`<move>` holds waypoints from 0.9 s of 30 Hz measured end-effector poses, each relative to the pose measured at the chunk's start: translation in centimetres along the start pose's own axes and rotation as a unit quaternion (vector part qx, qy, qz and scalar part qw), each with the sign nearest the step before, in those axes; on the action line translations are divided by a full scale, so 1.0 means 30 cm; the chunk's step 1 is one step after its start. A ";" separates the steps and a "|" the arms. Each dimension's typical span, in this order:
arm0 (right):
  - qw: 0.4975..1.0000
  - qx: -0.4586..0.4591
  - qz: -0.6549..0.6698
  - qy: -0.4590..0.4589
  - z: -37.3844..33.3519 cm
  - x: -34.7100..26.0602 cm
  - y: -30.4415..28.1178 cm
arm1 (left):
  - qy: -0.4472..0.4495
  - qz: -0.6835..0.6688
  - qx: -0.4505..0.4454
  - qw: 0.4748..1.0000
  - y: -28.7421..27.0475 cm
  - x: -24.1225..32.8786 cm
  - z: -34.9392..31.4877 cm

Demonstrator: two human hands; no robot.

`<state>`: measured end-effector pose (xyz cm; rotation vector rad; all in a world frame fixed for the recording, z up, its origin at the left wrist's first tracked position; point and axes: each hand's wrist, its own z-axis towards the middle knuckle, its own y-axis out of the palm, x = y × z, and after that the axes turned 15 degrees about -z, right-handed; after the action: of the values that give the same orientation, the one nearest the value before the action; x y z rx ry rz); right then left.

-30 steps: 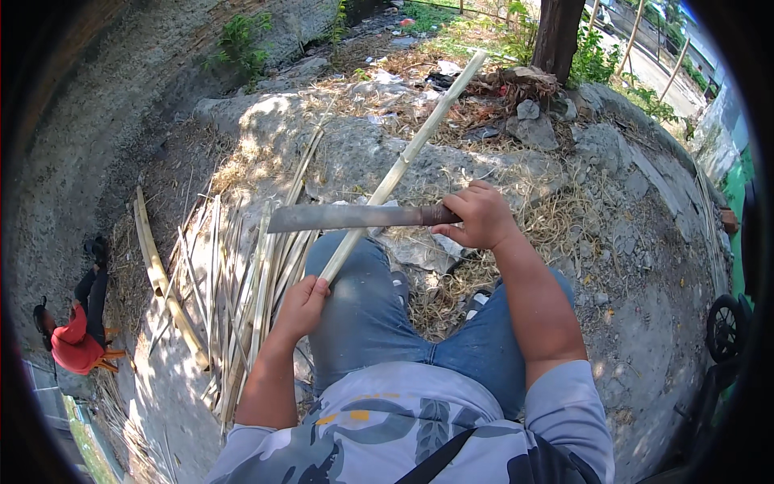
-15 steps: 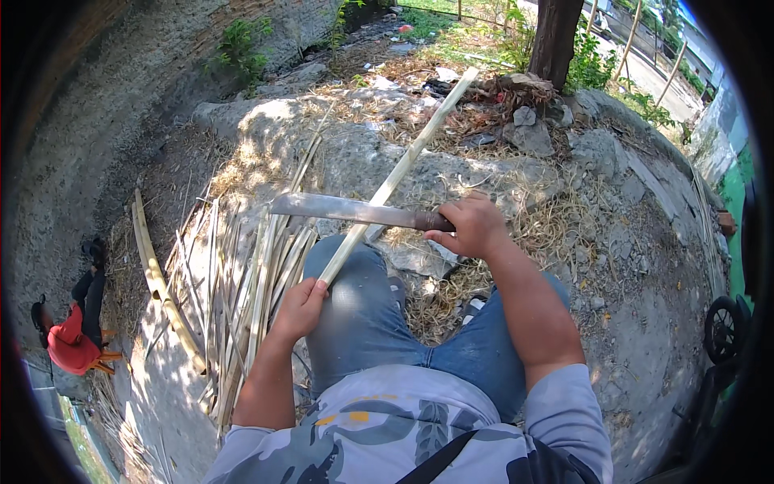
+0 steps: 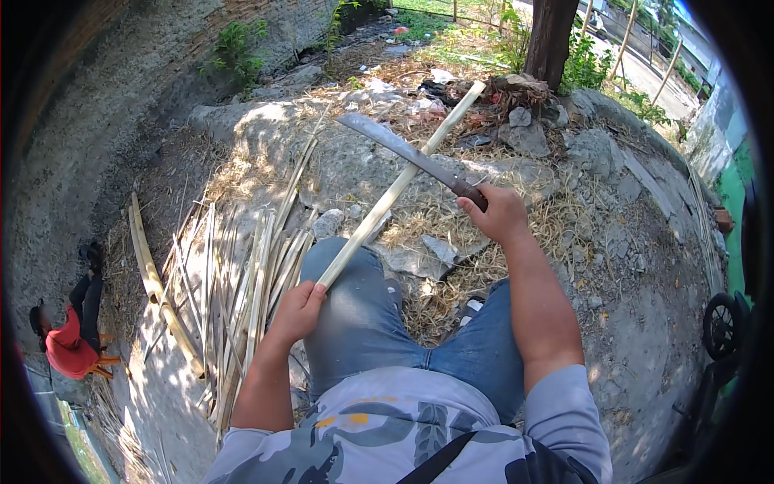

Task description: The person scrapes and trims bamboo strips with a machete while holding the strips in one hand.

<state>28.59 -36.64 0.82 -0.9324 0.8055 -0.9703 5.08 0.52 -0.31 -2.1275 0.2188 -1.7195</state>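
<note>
My left hand (image 3: 298,313) is closed round the near end of a long pale bamboo strip (image 3: 377,211), which slants away from me up to the right, over my left thigh. Out to the right, my right hand (image 3: 498,213) grips the dark handle of a machete (image 3: 395,145). Its broad blade points up and to the left and lies across the strip on its far half. From this angle I cannot tell how deep the edge sits against the strip.
Many split bamboo strips (image 3: 254,278) lie piled on the ground to my left, beside a thicker bamboo pole (image 3: 161,290). A person in red (image 3: 71,347) sits at the far left. Ahead are rocks (image 3: 524,133), dry shavings (image 3: 556,202) and a tree trunk (image 3: 551,40). A wheel (image 3: 724,324) shows at right.
The machete has moved outward along the strip, away from my left hand, and its tip has swung up. The strip's far end has dipped slightly to the right. My left hand stays in place.
</note>
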 end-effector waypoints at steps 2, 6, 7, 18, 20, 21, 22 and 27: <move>0.997 0.018 -0.023 -0.078 -0.002 -0.011 -0.007 | -0.021 -0.014 0.000 1.000 -0.004 -0.003 -0.004; 0.977 0.067 -0.009 -0.201 -0.023 -0.108 -0.007 | -0.035 -0.017 0.008 0.999 0.005 -0.024 0.012; 0.977 0.068 -0.007 -0.202 -0.025 -0.133 -0.007 | -0.038 -0.030 0.011 0.999 0.003 -0.049 0.016; 0.999 0.018 0.015 -0.031 0.020 0.040 -0.009 | 0.004 0.005 0.014 1.000 0.014 0.000 -0.007; 0.999 -0.014 0.025 0.029 0.015 0.050 -0.015 | 0.012 0.007 0.004 1.000 0.015 0.015 -0.004; 0.999 -0.014 0.025 0.030 0.010 0.047 -0.018 | 0.012 0.007 0.003 1.000 0.012 0.002 -0.002; 1.000 0.003 0.008 0.003 0.007 0.039 -0.019 | -0.004 -0.018 0.001 1.000 0.003 -0.021 0.000; 0.992 0.039 -0.016 -0.115 -0.004 -0.049 -0.024 | -0.038 -0.054 0.006 0.998 -0.002 -0.022 0.005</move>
<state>27.74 -35.50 1.65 -0.9727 0.5554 -0.8966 5.07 0.85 -0.92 -2.2279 0.0751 -1.6903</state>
